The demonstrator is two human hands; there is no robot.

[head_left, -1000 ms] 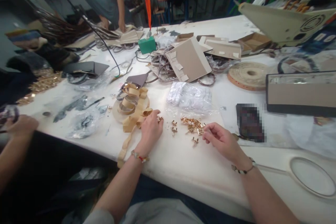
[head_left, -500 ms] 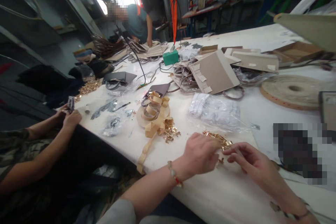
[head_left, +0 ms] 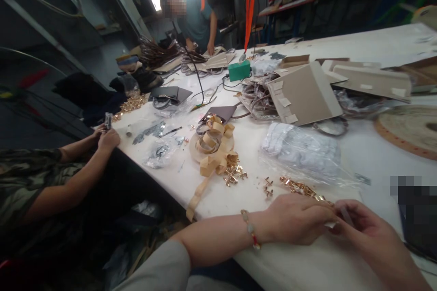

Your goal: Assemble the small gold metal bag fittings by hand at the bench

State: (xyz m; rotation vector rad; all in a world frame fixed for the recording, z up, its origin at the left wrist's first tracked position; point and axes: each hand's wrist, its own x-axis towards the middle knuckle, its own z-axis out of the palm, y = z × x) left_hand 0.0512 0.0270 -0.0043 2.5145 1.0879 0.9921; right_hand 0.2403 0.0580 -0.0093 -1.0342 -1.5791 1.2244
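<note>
My left hand (head_left: 295, 218) and my right hand (head_left: 367, 232) meet over the white table (head_left: 307, 268) near its front edge. Both are closed with fingertips pinched together around a small pale piece I cannot make out. Just beyond the hands lies a pile of small gold metal fittings (head_left: 300, 187). A second small heap of gold fittings (head_left: 235, 175) sits to the left, beside a loose coil of tan strap (head_left: 213, 145).
A clear bag of white items (head_left: 302, 150) lies behind the gold fittings. Cardboard pieces (head_left: 303, 93), a green box (head_left: 239, 70) and a round woven disc (head_left: 409, 129) lie farther back. A person's hands (head_left: 107, 136) work at the left edge; another person stands at the far end.
The view has swung left and down. My hands came together: the left moved from the tan strap to the right hand, and both now pinch a small piece.
</note>
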